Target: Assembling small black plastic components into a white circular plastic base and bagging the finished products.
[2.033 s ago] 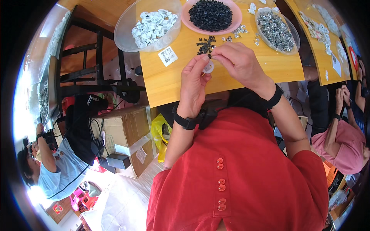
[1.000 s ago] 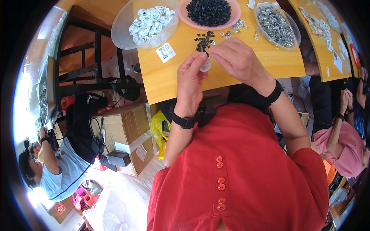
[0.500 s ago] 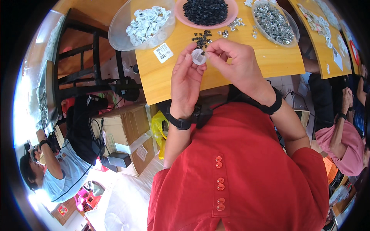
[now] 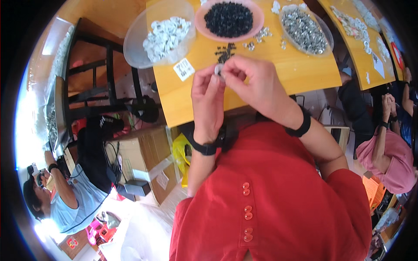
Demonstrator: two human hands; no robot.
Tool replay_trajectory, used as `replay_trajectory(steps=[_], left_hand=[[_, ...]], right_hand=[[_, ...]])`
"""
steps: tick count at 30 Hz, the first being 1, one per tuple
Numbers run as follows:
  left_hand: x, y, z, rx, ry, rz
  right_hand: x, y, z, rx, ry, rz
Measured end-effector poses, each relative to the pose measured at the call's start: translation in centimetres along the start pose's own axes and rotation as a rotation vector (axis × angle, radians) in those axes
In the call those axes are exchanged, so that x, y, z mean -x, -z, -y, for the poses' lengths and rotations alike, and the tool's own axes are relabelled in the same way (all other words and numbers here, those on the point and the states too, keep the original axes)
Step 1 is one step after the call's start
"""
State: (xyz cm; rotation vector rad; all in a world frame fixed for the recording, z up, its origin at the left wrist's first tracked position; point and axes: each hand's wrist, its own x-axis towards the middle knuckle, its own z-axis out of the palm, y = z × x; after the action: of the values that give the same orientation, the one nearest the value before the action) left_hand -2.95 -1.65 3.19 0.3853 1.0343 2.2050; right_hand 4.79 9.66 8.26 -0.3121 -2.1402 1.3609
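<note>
Both hands pinch 1 small white ring above the table.
Left hand (image 4: 208, 101) and right hand (image 4: 252, 85) close fingertips on the round white plastic ring (image 4: 218, 69); smooth orange wooden table (image 4: 278, 65) carries a loose pile of tiny black beads (image 4: 224, 52).

Small white square label (image 4: 183, 68) lies on the yellow table (image 4: 278, 74), near the clear bowl (image 4: 135, 48). Brown cardboard box (image 4: 146, 158) sits on the floor beneath.

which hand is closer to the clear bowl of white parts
Left. The left hand sits just below and right of the clear bowl of white parts. The right hand is farther right, beyond the small white ring both hands pinch.
</note>
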Motion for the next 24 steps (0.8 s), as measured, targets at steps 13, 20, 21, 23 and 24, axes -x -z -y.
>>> replay_trajectory(steps=[13,20,21,23,24], left_hand=[[1.1,-0.1,0.4,-0.185,-0.150,-0.030],[0.5,0.2,0.5,-0.237,-0.182,0.008],[0.7,0.3,0.5,-0.234,-0.193,0.006],[0.8,0.4,0.6,-0.201,-0.158,-0.001],[0.9,0.3,0.4,-0.177,-0.143,0.009]], right_hand=[[0.5,0.4,0.6,-0.071,0.044,0.030],[0.4,0.1,-0.3,-0.092,0.003,0.019],[0.5,0.1,-0.4,-0.138,-0.035,0.066],[0.5,0.4,-0.3,-0.178,-0.067,0.119],[0.6,0.5,0.0,-0.200,-0.109,0.133]])
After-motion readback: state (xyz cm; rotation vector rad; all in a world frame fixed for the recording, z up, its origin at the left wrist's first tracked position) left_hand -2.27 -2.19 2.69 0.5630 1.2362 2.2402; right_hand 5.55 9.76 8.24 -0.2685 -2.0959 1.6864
